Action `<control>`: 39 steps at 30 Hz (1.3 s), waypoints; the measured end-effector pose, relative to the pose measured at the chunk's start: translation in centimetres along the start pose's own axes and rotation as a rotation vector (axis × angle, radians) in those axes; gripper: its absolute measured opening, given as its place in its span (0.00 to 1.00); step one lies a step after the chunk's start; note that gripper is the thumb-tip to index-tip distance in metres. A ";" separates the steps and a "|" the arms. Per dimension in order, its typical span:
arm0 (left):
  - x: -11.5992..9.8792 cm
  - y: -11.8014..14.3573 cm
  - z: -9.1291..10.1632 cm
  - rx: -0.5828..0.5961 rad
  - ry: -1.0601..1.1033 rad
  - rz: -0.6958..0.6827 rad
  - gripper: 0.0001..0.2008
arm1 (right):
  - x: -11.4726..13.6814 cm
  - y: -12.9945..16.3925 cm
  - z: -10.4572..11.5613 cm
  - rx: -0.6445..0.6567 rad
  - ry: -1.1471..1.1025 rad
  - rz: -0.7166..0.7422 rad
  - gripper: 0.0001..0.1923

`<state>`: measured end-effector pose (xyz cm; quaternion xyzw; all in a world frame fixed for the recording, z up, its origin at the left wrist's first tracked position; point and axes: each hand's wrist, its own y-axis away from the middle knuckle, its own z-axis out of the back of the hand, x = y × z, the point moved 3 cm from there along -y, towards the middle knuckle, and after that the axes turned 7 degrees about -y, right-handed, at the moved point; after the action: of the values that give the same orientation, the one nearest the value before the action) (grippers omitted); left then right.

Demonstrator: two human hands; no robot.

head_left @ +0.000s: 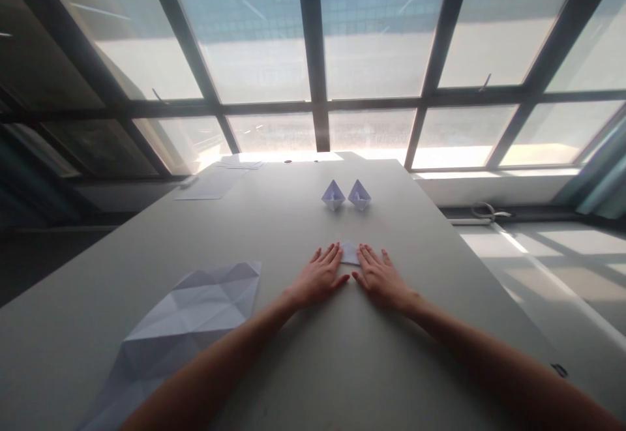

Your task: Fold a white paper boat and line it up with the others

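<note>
A small folded piece of white paper (pixel 349 253) lies flat on the white table (pixel 274 229). My left hand (pixel 320 276) rests on its left end, fingers stretched out and palm down. On its right end lies my right hand (pixel 379 276), also flat with the fingers extended. Both thumbs point inward, close to each other below the paper. The paper's two ends are covered by my fingers. Beyond my hands stand two folded paper boats, a left one (pixel 333 196) and a right one (pixel 360 195), side by side.
A large creased sheet of paper (pixel 180 326) lies at the left, partly under my left forearm. Flat white sheets (pixel 208 183) sit at the far left of the table. Behind the table are framed windows (pixel 372 59). A coiled cable (pixel 484 211) is on the right near the wall.
</note>
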<state>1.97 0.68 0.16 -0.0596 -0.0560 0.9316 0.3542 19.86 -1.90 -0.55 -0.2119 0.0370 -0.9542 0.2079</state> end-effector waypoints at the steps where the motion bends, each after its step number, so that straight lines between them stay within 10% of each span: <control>1: 0.1 0.0 0.0 -0.008 0.003 0.015 0.34 | -0.1 0.0 -0.1 -0.002 -0.004 -0.013 0.33; 39: 0.2 -0.2 -0.2 0.049 -0.021 0.030 0.29 | -1.9 -1.1 0.3 -0.228 -0.302 0.081 0.13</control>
<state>1.98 0.95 0.01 -0.0421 -0.0360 0.9385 0.3408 21.15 -0.15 -0.80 -0.3734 0.1216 -0.8920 0.2241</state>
